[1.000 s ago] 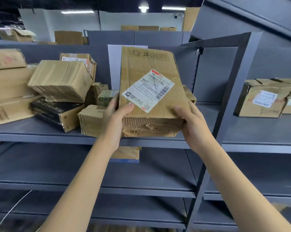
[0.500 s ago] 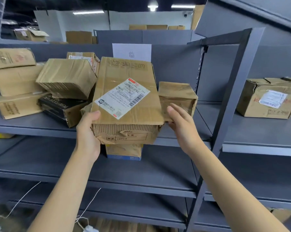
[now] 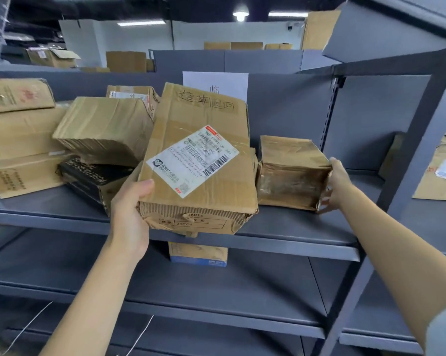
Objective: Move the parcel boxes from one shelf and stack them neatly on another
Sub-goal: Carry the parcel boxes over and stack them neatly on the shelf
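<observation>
Since the earlier frame, the right hand (image 3: 338, 182) has let go of the big box (image 3: 199, 160) and now clasps the right side of a small taped box (image 3: 291, 173) on the shelf (image 3: 293, 242). Only the left hand (image 3: 129, 214) grips the big box (label up), its near end overhanging the shelf's front edge, beside the pile of boxes (image 3: 101, 129).

Labelled parcel box (image 3: 199, 160): creased brown cardboard showing glossy tape and a smooth paper label.
Small box (image 3: 291, 173): cardboard gleaming under shiny tape.
Shelf (image 3: 293, 242): looking like matt grey metal.
</observation>
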